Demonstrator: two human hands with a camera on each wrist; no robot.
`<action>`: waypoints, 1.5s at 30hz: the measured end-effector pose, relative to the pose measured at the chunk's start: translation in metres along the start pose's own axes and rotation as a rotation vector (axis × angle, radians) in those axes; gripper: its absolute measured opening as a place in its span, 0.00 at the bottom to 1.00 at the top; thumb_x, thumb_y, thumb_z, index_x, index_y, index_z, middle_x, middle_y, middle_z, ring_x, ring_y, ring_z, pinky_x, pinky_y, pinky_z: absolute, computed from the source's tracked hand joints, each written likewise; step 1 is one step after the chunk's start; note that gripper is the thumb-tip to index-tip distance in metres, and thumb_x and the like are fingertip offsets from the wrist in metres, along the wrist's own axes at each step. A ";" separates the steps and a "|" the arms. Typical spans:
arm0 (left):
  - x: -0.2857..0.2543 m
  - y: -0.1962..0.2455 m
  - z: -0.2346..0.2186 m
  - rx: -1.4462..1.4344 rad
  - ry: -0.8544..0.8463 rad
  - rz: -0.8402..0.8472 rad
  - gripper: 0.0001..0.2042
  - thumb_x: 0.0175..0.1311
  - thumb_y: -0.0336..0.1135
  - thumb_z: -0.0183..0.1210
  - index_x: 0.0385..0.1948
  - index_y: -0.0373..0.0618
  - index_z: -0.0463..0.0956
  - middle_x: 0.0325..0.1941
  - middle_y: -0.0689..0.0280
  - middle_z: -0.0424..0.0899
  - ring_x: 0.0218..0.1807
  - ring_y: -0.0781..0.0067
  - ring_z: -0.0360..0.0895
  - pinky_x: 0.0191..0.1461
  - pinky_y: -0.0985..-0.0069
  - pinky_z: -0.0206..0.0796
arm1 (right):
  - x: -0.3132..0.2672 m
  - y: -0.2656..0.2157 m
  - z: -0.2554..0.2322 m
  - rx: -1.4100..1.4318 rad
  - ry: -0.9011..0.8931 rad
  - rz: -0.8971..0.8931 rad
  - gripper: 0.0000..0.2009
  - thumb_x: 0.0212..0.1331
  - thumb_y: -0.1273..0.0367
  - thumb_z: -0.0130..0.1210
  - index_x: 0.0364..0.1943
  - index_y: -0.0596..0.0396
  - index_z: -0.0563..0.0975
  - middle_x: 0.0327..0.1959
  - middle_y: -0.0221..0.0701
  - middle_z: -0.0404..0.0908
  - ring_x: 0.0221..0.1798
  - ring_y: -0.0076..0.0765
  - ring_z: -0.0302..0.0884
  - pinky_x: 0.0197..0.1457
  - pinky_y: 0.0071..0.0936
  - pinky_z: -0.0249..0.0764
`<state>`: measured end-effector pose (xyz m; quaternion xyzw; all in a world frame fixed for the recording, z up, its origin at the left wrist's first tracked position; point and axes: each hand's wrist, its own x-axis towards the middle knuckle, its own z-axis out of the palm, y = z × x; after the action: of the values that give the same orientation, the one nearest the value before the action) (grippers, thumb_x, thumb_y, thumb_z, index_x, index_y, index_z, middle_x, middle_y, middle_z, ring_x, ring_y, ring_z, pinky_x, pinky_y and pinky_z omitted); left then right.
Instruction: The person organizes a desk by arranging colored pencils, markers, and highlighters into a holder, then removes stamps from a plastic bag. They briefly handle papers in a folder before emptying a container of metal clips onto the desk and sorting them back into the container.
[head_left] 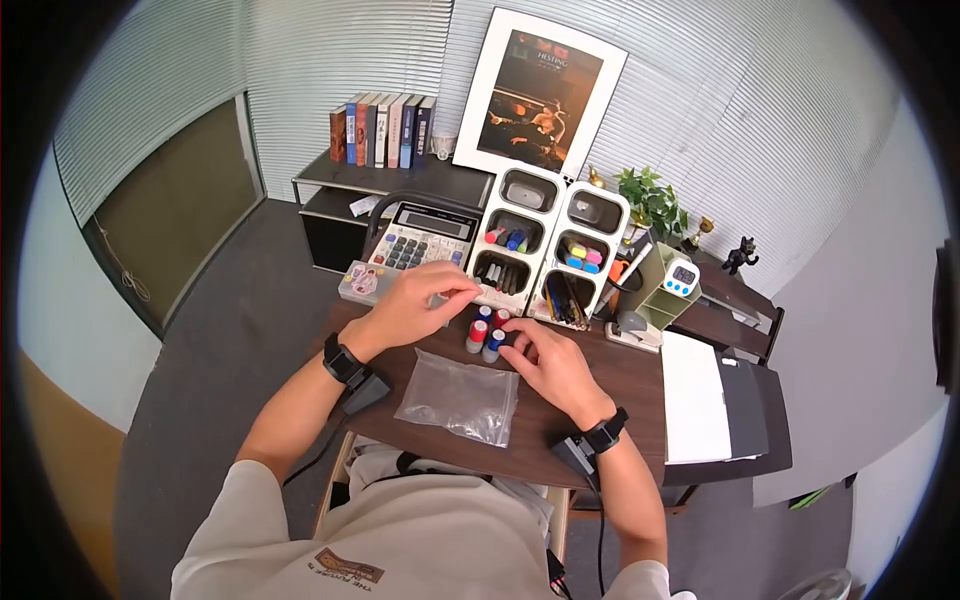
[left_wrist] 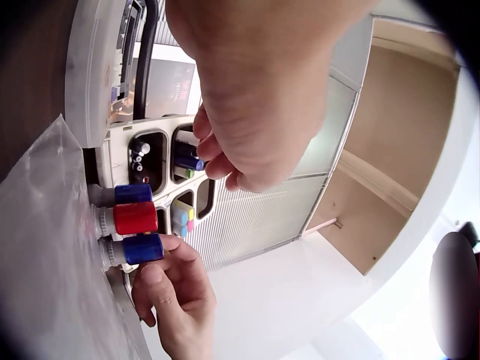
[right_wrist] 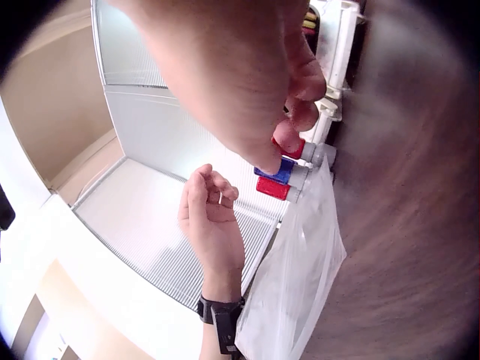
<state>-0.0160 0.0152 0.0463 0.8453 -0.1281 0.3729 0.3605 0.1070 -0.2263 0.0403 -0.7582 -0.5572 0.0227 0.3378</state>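
Several small bottles with grey bases stand in a tight cluster, red caps and blue caps alternating. My right hand is at their right side, fingers bent; in the right wrist view its fingertips meet a red cap and a blue cap. Whether it pinches either is unclear. My left hand hovers to the left of the bottles, holding nothing, its fingers loosely bent. A clear plastic bag lies flat in front of the bottles.
Behind are a white organizer with pens and markers, a calculator and a pencil case. To the right stand a stapler, a green holder with a timer, and white paper beside a dark folder.
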 end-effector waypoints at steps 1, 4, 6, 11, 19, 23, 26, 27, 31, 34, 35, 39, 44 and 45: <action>0.001 0.000 0.001 0.002 0.016 0.041 0.05 0.69 0.27 0.65 0.41 0.39 0.86 0.39 0.61 0.87 0.39 0.64 0.83 0.43 0.70 0.74 | 0.000 -0.001 0.000 -0.019 0.004 -0.005 0.23 0.65 0.65 0.67 0.64 0.48 0.78 0.30 0.31 0.83 0.30 0.40 0.83 0.37 0.37 0.79; 0.001 -0.001 0.003 0.007 0.021 0.078 0.04 0.68 0.27 0.65 0.41 0.38 0.85 0.39 0.60 0.87 0.39 0.62 0.83 0.43 0.69 0.75 | 0.001 -0.007 0.000 -0.024 0.018 -0.009 0.23 0.64 0.64 0.68 0.63 0.49 0.79 0.30 0.31 0.82 0.29 0.39 0.82 0.36 0.37 0.79; 0.000 -0.001 0.004 0.008 0.005 0.071 0.04 0.68 0.26 0.65 0.41 0.38 0.85 0.39 0.60 0.88 0.39 0.61 0.83 0.44 0.68 0.75 | 0.001 -0.007 0.002 -0.007 0.027 -0.003 0.22 0.64 0.64 0.68 0.62 0.49 0.79 0.30 0.30 0.82 0.29 0.39 0.82 0.36 0.37 0.79; 0.001 0.007 0.004 0.002 0.006 0.070 0.04 0.67 0.25 0.65 0.39 0.38 0.85 0.39 0.60 0.88 0.40 0.60 0.83 0.45 0.68 0.75 | 0.000 0.005 0.008 0.008 0.024 -0.078 0.19 0.63 0.66 0.69 0.57 0.54 0.80 0.28 0.29 0.80 0.27 0.35 0.79 0.34 0.33 0.77; 0.002 0.019 0.001 0.000 -0.044 0.111 0.13 0.58 0.26 0.73 0.45 0.41 0.87 0.38 0.63 0.86 0.39 0.68 0.82 0.42 0.72 0.72 | -0.005 -0.004 0.001 0.432 0.147 0.105 0.15 0.66 0.71 0.66 0.53 0.55 0.75 0.28 0.25 0.81 0.29 0.18 0.79 0.33 0.23 0.77; 0.002 0.021 0.009 0.034 -0.094 0.222 0.23 0.47 0.32 0.80 0.48 0.45 0.87 0.39 0.64 0.86 0.40 0.64 0.82 0.45 0.68 0.73 | -0.006 -0.004 0.003 0.806 0.067 0.156 0.14 0.70 0.75 0.61 0.56 0.58 0.72 0.38 0.27 0.84 0.34 0.19 0.83 0.33 0.19 0.79; 0.000 0.016 0.014 0.083 -0.120 0.305 0.24 0.44 0.33 0.82 0.47 0.44 0.86 0.40 0.62 0.86 0.40 0.60 0.82 0.46 0.66 0.73 | -0.007 -0.002 0.005 0.968 0.002 0.123 0.13 0.72 0.78 0.56 0.57 0.58 0.70 0.45 0.34 0.83 0.36 0.22 0.84 0.34 0.21 0.80; 0.000 0.015 0.013 0.088 -0.122 0.310 0.23 0.46 0.33 0.81 0.47 0.45 0.86 0.40 0.64 0.86 0.40 0.62 0.82 0.45 0.67 0.73 | -0.007 -0.002 0.006 1.010 -0.006 0.108 0.13 0.72 0.78 0.55 0.57 0.58 0.69 0.44 0.33 0.83 0.36 0.23 0.84 0.34 0.22 0.80; 0.005 0.024 0.011 0.103 -0.126 0.317 0.21 0.47 0.35 0.80 0.44 0.45 0.86 0.39 0.65 0.86 0.38 0.63 0.82 0.43 0.68 0.73 | -0.010 -0.001 0.005 1.113 -0.028 0.088 0.13 0.73 0.79 0.53 0.57 0.58 0.68 0.42 0.33 0.82 0.36 0.24 0.84 0.34 0.23 0.81; 0.003 0.017 0.011 0.179 -0.128 0.349 0.18 0.46 0.35 0.81 0.38 0.45 0.84 0.38 0.65 0.85 0.38 0.61 0.81 0.42 0.67 0.72 | -0.012 -0.003 0.007 1.124 -0.041 0.103 0.12 0.74 0.78 0.54 0.56 0.56 0.68 0.39 0.30 0.81 0.36 0.24 0.84 0.33 0.22 0.80; 0.002 0.015 0.011 0.220 -0.132 0.373 0.17 0.47 0.36 0.81 0.35 0.46 0.82 0.38 0.65 0.84 0.37 0.61 0.80 0.41 0.66 0.72 | -0.013 -0.002 0.007 1.072 -0.063 0.118 0.12 0.74 0.76 0.55 0.57 0.56 0.70 0.40 0.30 0.82 0.35 0.22 0.83 0.33 0.21 0.79; 0.004 0.020 0.011 0.209 -0.146 0.352 0.18 0.47 0.36 0.81 0.33 0.47 0.79 0.37 0.65 0.83 0.37 0.60 0.80 0.41 0.66 0.70 | -0.011 -0.008 0.008 0.911 -0.061 0.188 0.13 0.73 0.71 0.60 0.57 0.56 0.77 0.40 0.26 0.86 0.33 0.16 0.81 0.32 0.18 0.77; 0.002 0.023 0.012 0.240 -0.146 0.356 0.20 0.50 0.40 0.79 0.39 0.47 0.78 0.38 0.66 0.83 0.38 0.60 0.79 0.43 0.65 0.70 | -0.012 -0.007 0.009 0.787 -0.053 0.215 0.14 0.70 0.67 0.65 0.55 0.55 0.82 0.35 0.23 0.86 0.32 0.13 0.79 0.34 0.17 0.76; 0.002 0.025 0.012 0.247 -0.150 0.355 0.20 0.50 0.40 0.79 0.39 0.47 0.78 0.38 0.66 0.83 0.38 0.60 0.79 0.43 0.65 0.70 | -0.013 -0.007 0.008 0.773 -0.042 0.211 0.14 0.69 0.67 0.67 0.54 0.56 0.83 0.33 0.22 0.86 0.32 0.12 0.79 0.34 0.17 0.75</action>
<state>-0.0206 -0.0105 0.0549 0.8725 -0.2547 0.3796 0.1723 0.0927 -0.2320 0.0334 -0.6279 -0.4333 0.2807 0.5824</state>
